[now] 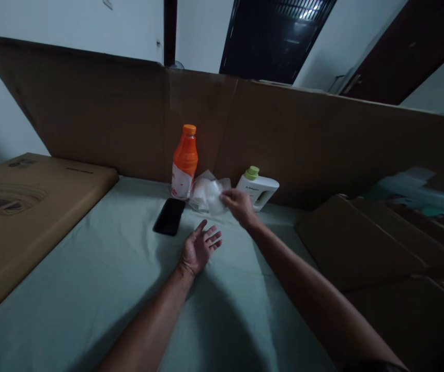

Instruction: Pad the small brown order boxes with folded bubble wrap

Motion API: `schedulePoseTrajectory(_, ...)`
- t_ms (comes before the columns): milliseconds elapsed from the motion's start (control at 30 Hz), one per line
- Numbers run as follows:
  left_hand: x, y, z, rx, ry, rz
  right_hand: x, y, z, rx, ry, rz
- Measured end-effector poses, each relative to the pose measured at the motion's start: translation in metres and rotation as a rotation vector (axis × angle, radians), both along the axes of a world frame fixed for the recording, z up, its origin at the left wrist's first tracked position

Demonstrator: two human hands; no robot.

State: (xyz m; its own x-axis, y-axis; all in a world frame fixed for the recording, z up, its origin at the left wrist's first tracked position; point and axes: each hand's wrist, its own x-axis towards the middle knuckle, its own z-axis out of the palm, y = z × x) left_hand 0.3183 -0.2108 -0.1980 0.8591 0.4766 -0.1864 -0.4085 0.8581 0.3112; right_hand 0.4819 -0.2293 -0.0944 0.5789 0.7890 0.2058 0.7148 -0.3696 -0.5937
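My right hand (239, 204) pinches a translucent whitish piece, thin like plastic film or a small bag (216, 199), somewhat blurred. Behind it lies a crumpled clear plastic bag with pale contents (199, 195) that I cannot make out. My left hand (198, 249) is held palm up with fingers spread, nothing in it. A black phone (169, 217) rests on the cloth left of that hand. At the back stands an orange bottle (185, 160) with an orange cap and a white label. Partly covered by my right hand is a white jug (262, 188) with a green cap.
A pale green cloth (128, 268) covers the surface. Upright cardboard (109, 113) walls off the back. On the left lies a flat cardboard box (43, 206); at the right are open cardboard boxes (357, 237) with plastic items (419, 191) on top.
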Motion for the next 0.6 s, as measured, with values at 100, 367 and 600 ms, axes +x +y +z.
schedulePoseTrajectory(100,-0.001,0.002,0.001,0.010,-0.002,-0.053,0.031,0.024,0.023,-0.040,-0.004,-0.087)
schedulePoseTrajectory(367,-0.007,-0.004,0.004,0.165,0.141,-0.066,0.027,-0.069,0.098,-0.113,-0.084,-0.119)
schedulePoseTrajectory(600,-0.016,-0.013,0.009,0.324,0.250,-0.133,0.052,-0.311,0.181,-0.105,-0.236,-0.564)
